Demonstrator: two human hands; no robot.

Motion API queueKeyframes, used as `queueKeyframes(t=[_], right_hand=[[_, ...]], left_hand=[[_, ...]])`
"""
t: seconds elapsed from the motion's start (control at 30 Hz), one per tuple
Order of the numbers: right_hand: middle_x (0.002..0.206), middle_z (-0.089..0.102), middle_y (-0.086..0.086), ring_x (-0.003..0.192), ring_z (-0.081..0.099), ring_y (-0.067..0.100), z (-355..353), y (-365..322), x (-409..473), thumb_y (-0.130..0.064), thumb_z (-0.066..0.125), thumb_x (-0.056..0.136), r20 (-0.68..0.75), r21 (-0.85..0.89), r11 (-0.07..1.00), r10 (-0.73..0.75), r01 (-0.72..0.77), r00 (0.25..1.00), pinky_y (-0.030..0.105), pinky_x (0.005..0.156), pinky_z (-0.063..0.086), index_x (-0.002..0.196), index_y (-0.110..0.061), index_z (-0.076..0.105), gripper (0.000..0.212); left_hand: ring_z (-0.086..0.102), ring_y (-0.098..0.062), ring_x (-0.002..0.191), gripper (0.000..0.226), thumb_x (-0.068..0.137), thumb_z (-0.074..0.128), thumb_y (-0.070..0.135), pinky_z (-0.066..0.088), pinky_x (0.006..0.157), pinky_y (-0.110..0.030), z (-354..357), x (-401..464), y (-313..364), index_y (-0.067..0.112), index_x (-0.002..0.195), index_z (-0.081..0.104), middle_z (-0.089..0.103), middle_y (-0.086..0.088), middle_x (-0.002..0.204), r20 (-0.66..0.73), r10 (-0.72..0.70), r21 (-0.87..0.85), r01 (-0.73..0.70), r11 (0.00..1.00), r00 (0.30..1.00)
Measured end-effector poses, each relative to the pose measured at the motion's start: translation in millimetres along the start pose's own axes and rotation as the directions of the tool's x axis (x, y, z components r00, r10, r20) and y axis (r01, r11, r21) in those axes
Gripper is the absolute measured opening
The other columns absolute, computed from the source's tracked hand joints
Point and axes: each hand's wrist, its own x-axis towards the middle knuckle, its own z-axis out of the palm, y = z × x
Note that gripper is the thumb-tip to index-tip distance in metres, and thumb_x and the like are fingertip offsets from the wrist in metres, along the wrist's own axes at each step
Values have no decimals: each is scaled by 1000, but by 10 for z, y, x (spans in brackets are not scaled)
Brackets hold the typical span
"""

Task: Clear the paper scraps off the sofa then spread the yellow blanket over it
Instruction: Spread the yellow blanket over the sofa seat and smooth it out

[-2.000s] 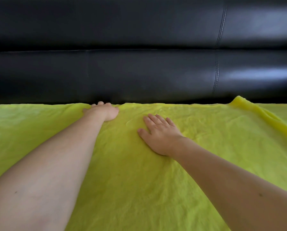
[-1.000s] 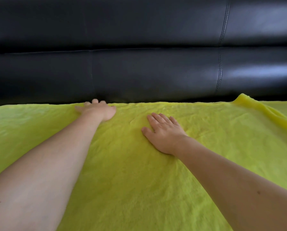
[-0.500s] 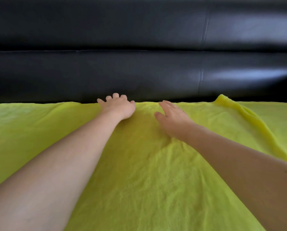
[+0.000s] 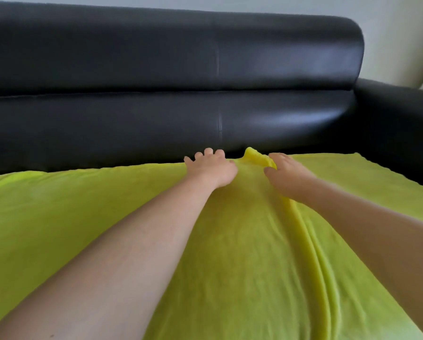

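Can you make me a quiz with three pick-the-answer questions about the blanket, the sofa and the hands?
1. Where is the raised fold of the yellow blanket?
A. Between the two hands, by the backrest
B. Hanging over the top of the backrest
C. On the floor

2. What colour is the sofa?
A. White
B. Black
C. Red

3. How does the left hand lie?
A. Curled into a fist in the air
B. Fingers spread, resting on the blanket's far edge
C. Holding a paper scrap

Answers:
1 A: the fold stands up between the left hand and the right hand.
2 B: its leather looks shiny black.
3 B: the spread fingers reach toward the backrest, holding nothing.
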Motion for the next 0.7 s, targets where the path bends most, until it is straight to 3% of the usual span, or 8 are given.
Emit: queueKeyframes(t=[0.2, 0.33, 0.47, 0.6, 0.7], right_hand=[[158, 23, 6, 144, 20, 23, 7, 580, 242, -31, 35, 99, 79, 31, 999, -15, 12, 997, 39, 116, 18, 150, -13, 25, 55], [159, 21, 5, 145, 19, 22, 23, 718, 479, -29, 32, 100, 108, 10, 997, -80, 80, 991, 39, 117, 16, 151, -13, 23, 54], [160, 19, 2, 145, 18, 21, 80, 831, 738, -34, 26, 102, 111, 10, 991, -131, 131, 985, 39, 118, 15, 152, -16, 22, 53], [161, 13, -2, 147, 11, 18, 251, 1022, 868, -45, 16, 101, 213, -90, 987, -109, 130, 971, 44, 117, 6, 154, -22, 15, 57], [162, 8, -4, 147, 6, 17, 351, 1233, 963, -50, 14, 99, 224, -180, 971, -117, 159, 968, 46, 117, 3, 154, -24, 12, 61]], left_hand=[[30, -33, 139, 55, 97, 27, 29, 22, 114, -52, 250, 228, 679, 17, 150, 32, 31, -7, 155, 34, -9, -145, 14, 989, 999], [35, -33, 137, 51, 101, 26, 31, 26, 113, -51, 392, 427, 829, 15, 149, 35, 37, -9, 151, -18, -87, -182, 82, 980, 996], [36, -30, 138, 52, 103, 26, 33, 30, 112, -47, 524, 597, 931, 13, 151, 31, 35, -10, 153, -32, -54, -256, 45, 966, 998], [23, -25, 146, 58, 102, 17, 43, 17, 118, -51, 716, 664, 917, 19, 153, 29, 27, -2, 161, 29, -14, -64, 16, 998, 999], [17, -23, 149, 59, 101, 14, 46, 13, 119, -52, 812, 742, 895, 24, 155, 26, 20, 3, 163, 30, -6, -11, 6, 1000, 1000]])
